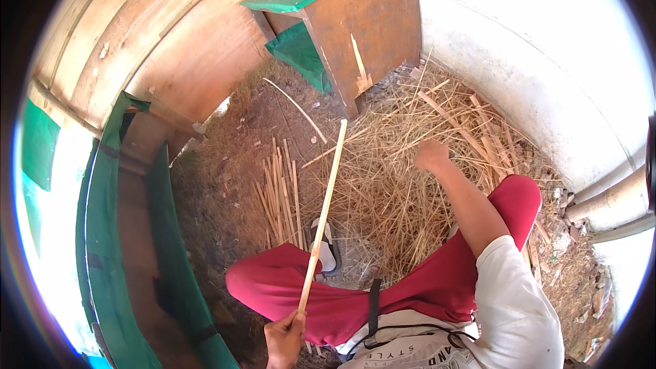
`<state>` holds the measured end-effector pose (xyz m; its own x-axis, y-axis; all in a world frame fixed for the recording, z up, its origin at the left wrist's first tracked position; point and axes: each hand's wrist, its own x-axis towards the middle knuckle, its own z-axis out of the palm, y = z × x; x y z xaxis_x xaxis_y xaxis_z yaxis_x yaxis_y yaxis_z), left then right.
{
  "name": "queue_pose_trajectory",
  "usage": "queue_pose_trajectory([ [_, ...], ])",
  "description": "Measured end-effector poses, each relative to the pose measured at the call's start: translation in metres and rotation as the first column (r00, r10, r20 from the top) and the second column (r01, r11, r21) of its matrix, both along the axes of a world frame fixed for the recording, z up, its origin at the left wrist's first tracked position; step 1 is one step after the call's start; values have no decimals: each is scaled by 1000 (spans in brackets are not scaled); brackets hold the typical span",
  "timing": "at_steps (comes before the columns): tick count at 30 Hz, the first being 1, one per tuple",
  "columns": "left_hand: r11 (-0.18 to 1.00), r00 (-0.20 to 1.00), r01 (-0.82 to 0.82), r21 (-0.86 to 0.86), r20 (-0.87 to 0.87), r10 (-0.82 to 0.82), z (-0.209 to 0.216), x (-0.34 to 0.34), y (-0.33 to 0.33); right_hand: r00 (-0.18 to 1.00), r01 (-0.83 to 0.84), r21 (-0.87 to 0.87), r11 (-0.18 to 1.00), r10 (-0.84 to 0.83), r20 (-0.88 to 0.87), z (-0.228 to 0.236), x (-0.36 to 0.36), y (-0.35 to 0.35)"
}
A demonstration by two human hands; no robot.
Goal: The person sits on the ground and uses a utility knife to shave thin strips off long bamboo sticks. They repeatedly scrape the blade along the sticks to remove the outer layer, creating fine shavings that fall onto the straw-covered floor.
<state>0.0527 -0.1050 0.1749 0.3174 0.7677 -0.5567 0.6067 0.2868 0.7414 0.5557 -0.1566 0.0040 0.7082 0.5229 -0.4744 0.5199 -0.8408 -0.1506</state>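
My left hand (284, 339), low in the view, is closed around one end of a long pale bamboo strip (323, 215). The strip slants up and away from me, past my bent left knee, and its far end reaches toward the brown cabinet. Out over the heap of shavings (383, 191), my right hand (432, 156) is curled into a fist. Whatever it grips, if anything, cannot be made out. A bundle of split bamboo strips (281, 191) lies on the ground left of the strip I hold.
A wooden cabinet (369, 41) with a green top stands at the back. Green-covered shelving (130, 232) lines the left side. Wider bamboo pieces (465, 130) lie at the right of the heap, before a white wall (519, 48). One thin curved strip (297, 106) rests on the soil.
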Motion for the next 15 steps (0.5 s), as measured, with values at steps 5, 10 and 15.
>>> queue_pose_trajectory([
  [5,999,990,0,-33,141,4,-25,10,9,995,91,218,972,-96,11,62,-19,12],
  [10,999,983,39,-4,179,-37,-33,36,12,989,115,506,855,-146,22,99,-33,11],
  [15,984,966,152,91,198,-168,-48,58,18,996,50,620,783,10,-93,125,-51,8],
])
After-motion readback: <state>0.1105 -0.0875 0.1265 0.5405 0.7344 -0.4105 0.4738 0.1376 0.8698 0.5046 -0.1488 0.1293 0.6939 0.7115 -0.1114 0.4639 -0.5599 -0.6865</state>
